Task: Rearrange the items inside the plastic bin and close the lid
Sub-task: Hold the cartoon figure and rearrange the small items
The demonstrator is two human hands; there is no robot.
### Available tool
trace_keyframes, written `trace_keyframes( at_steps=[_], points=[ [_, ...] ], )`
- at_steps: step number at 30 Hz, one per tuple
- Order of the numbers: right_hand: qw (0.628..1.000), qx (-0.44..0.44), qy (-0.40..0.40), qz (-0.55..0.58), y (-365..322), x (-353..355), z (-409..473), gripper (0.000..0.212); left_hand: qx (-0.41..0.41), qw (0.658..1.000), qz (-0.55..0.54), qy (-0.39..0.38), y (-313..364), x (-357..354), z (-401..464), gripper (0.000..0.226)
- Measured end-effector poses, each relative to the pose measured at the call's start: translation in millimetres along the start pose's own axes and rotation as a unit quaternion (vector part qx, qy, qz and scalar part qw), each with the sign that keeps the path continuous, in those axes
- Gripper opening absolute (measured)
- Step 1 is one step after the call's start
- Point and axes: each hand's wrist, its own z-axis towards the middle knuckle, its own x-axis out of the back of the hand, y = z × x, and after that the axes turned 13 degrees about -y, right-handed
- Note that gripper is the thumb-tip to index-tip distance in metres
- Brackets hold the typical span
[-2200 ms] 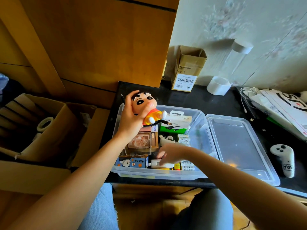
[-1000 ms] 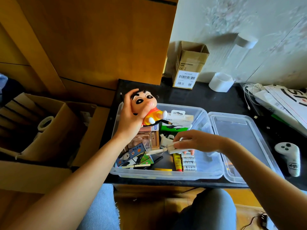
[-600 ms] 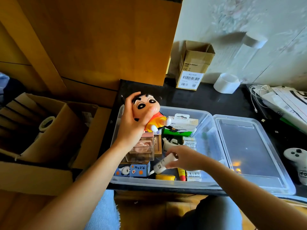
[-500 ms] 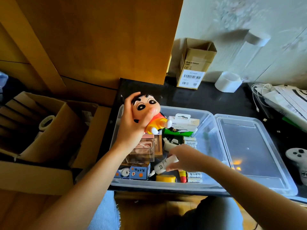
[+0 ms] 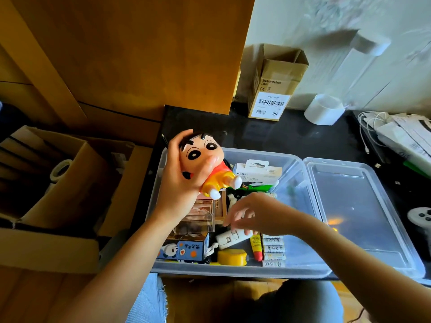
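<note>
1. While the left hand (image 5: 180,183) grips a cartoon doll (image 5: 205,163) above the far left corner of the bin (image 5: 233,269), its fingers wrap the back of the doll's head and the thumb presses across the cheek.
2. Over the middle of the bin, the right hand (image 5: 258,214) hangs with fingers spread and loosely bent (motion blur hides whether the fingertips touch anything), so I cannot tell whether it holds the white device (image 5: 231,238) lying just under it.
3. Inside the bin, along the near wall, sit a blue printed box (image 5: 184,249), a yellow tape measure (image 5: 231,257), a yellow and red tube (image 5: 255,247) and a stack of batteries (image 5: 272,251).
4. Behind the blue box, still in the bin, a clear case (image 5: 198,217) stands under the left wrist.
5. At the bin's far wall leans a white and green package (image 5: 256,174).
6. Off the bin, the lid (image 5: 356,213) lies flat and upside down on the black table (image 5: 279,136), touching the bin's right side.
7. Beyond the bin, against the wall, stand an open cardboard box (image 5: 275,87) and a white roll (image 5: 324,109).
8. Right of the lid, a white game controller (image 5: 421,220) sits at the picture's edge.
9. Left of the bin, beside the table, lie large open cartons (image 5: 58,183).
</note>
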Motion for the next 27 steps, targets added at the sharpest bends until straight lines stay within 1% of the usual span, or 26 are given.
trace_keyframes(
  at_steps=[2,3,4,6,8,11,13,15,17,19,21,23,25,26,27],
  points=[
    [0.996,0.044,-0.066,0.035,-9,-6,-1,0.029,-0.002,1.0,0.005,-0.001,0,0,0,0.06],
    [0.995,0.056,-0.079,0.012,-12,-12,0,0.037,-0.002,1.0,0.008,-0.001,0,0,0,0.06],
    [0.995,0.063,-0.071,-0.037,-15,-20,3,0.046,-0.002,1.0,0.01,-0.001,-1,0,0,0.06],
    [0.986,0.064,-0.022,-0.15,-21,-34,12,0.056,0.0,1.0,0.013,0.001,-2,0,1,0.058],
    [0.971,0.068,0.025,-0.23,-27,-46,19,0.057,0.001,1.0,0.015,0.002,-2,0,2,0.057],
    [0.937,0.103,0.088,-0.323,-33,-52,28,0.051,0.002,1.0,0.014,0.0,-2,-1,3,0.054],
    [0.937,0.118,0.102,-0.312,-38,-48,28,0.045,0.005,1.0,0.007,0.004,-3,1,4,0.055],
    [0.952,0.131,0.075,-0.267,-42,-39,21,0.038,0.014,1.0,0.01,0.009,-4,3,6,0.059],
    [0.972,0.13,0.05,-0.192,-42,-28,10,0.032,0.024,0.999,0.021,0.014,-5,6,7,0.06],
    [0.987,0.103,0.038,-0.114,-38,-14,-6,0.027,0.026,0.999,0.027,0.014,-5,7,7,0.059],
    [0.997,0.049,0.021,-0.05,-31,-1,-23,0.009,0.026,0.999,0.033,0.013,-6,7,7,0.062],
    [0.999,0.006,0.013,-0.039,-22,9,-37,0.017,0.027,0.999,0.032,0.013,-7,6,6,0.063],
    [0.998,-0.049,0.01,-0.045,-15,16,-43,0.012,0.03,0.999,0.036,0.014,-8,6,6,0.063],
    [0.996,-0.07,0.011,-0.056,-13,19,-44,0.016,0.032,0.999,0.039,0.015,-8,6,5,0.064],
    [0.993,-0.091,0.014,-0.069,-12,20,-44,0.03,0.033,0.999,0.04,0.016,-8,6,5,0.064]
  ],
)
